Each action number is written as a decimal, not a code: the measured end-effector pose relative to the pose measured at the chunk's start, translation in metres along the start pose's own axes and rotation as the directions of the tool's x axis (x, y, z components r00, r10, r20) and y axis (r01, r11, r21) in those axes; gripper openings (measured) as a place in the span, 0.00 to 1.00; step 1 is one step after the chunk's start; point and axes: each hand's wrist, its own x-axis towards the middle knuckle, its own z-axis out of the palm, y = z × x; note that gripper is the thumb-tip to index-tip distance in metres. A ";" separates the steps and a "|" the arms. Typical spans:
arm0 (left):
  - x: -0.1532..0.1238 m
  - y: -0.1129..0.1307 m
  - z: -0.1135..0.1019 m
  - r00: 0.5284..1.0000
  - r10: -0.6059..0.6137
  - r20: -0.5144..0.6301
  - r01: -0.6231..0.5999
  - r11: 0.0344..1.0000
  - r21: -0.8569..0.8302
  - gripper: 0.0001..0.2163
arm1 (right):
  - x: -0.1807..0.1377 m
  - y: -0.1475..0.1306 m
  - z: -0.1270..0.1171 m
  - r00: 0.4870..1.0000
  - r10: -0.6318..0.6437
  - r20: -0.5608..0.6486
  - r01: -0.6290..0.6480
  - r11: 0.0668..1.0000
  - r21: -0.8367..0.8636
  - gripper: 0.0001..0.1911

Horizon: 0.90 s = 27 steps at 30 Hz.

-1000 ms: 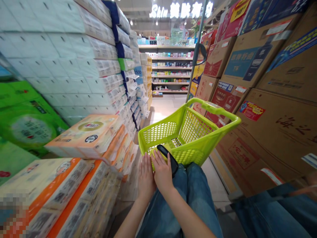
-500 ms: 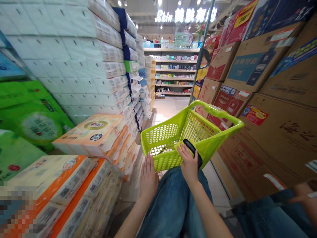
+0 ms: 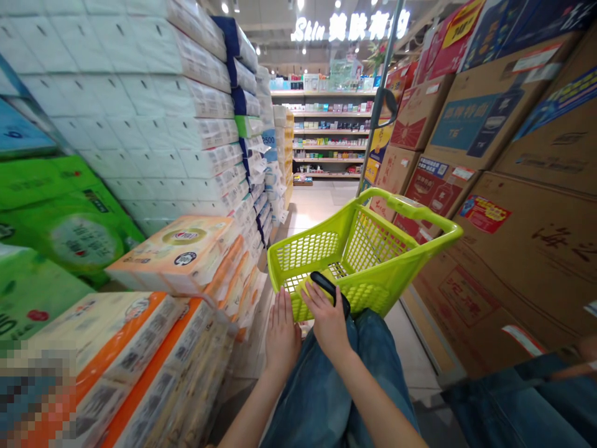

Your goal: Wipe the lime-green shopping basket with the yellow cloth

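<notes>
While the lime-green plastic mesh basket (image 3: 373, 246) stands at the person's knees, the right hand (image 3: 330, 323) has its grip wrapped round a flat black handset (image 3: 326, 285), pressed to the near rim, probably for steadiness; the left hand (image 3: 282, 333) lies flat-fingered against the wall, empty.

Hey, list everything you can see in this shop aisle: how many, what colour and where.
basket: one, lime green, mid-aisle, tilted
black flat device: one, black, at the basket's near rim
white packs: many, white, stacked high on the left
green packs: several, green, far left
orange and cream packs: several, low left
cardboard boxes: many, brown, stacked on the right
shelves: one run, pale, far end
lit sign: one, white, top
jeans: one pair, blue, bottom centre
left hand: one, open and flat, against the basket's near wall
right hand: one, closed on the black flat device
</notes>
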 end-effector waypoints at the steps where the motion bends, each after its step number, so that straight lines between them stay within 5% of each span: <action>1: 0.000 0.000 -0.001 1.000 -0.004 0.004 0.004 1.000 -0.010 0.43 | -0.001 0.013 -0.008 0.999 0.032 -0.018 -0.032 0.999 -0.021 0.37; 7: 0.001 0.002 0.002 1.000 -0.005 -0.022 0.003 0.998 -0.058 0.42 | -0.002 0.056 -0.032 0.960 0.245 -0.137 -0.259 0.961 -0.098 0.40; 10: 0.001 0.004 0.005 1.000 -0.023 -0.019 0.022 0.999 -0.041 0.42 | 0.002 0.029 -0.010 0.953 0.269 -0.140 -0.282 0.956 -0.085 0.38; 14: 0.000 0.001 0.009 0.999 -0.005 -0.031 0.007 0.999 0.041 0.39 | 0.006 -0.025 0.025 0.990 0.133 -0.043 -0.135 0.990 -0.033 0.32; 17: -0.001 -0.002 0.011 0.999 0.004 -0.048 0.001 0.996 0.094 0.38 | 0.003 -0.040 0.032 0.998 0.064 -0.019 -0.064 0.998 0.006 0.30; 23: 0.000 0.000 0.003 1.000 0.008 0.001 -0.008 1.000 0.019 0.42 | -0.008 -0.007 0.008 0.999 -0.033 0.025 0.034 0.999 -0.030 0.35; 27: 0.002 0.004 -0.001 1.000 -0.025 0.005 0.025 0.999 -0.027 0.42 | -0.010 0.032 -0.018 0.994 0.103 -0.047 -0.108 0.987 -0.121 0.38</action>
